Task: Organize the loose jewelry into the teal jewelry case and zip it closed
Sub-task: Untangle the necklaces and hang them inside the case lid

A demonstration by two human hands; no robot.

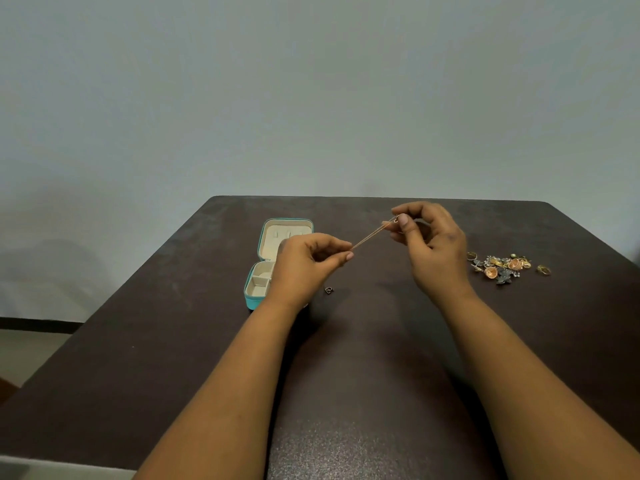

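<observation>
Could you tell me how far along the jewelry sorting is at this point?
Done: the case lies open on the table; the compartments in view look bare, though the left hand hides part of it. In hand: both hands pinch a thin chain stretched between them, the right hand at its far end. Left: the pile of jewelry to the right, a small piece near the case, then zipping.

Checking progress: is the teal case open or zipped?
Open: the teal case has its lid up, showing cream lining and compartments; the left hand hides part.
</observation>
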